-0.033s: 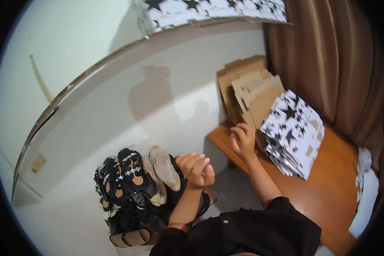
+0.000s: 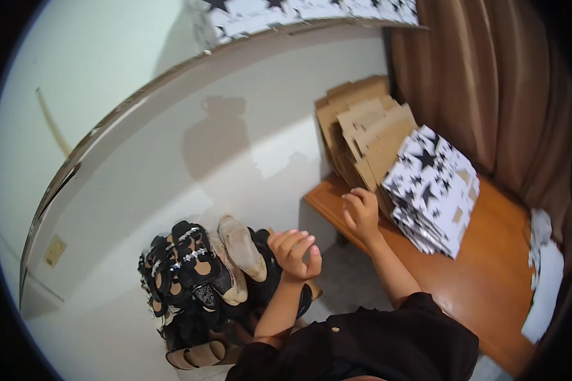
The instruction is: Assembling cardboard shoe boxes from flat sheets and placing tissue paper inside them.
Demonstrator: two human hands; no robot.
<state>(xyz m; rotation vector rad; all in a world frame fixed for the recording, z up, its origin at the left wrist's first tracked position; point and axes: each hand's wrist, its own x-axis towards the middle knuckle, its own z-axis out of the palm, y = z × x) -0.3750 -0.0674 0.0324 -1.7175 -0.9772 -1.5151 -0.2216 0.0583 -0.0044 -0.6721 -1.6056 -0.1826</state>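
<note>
Fingers [image 2: 290,241] of the left hand [image 2: 304,265] are curling loosely, released and holding nothing, in front of the dark shoes in the view. The right hand [image 2: 364,222] is hovering half bent by the left edge of the desk [image 2: 489,286], its fingers grasping nothing visible; whether it is touching the cardboard behind it, I cannot tell. Since the earlier picture both hands are keeping nearly the same pose, while the background is sliding slightly leftward. Nothing is being lifted, which suggests that no handling is under way.

Beyond the left hand, the shoe pile [image 2: 194,260] is standing near the wall. On the desk, the star-printed stack [image 2: 432,190] is leaning in layers toward the far left corner, and brown cardboard [image 2: 362,124] is resting behind it, against the wall. Both are keeping their places. White scraps [image 2: 545,286] are lying along the right edge. Farther back, a brown curtain [image 2: 476,82] is hanging behind the desk's far edge.
</note>
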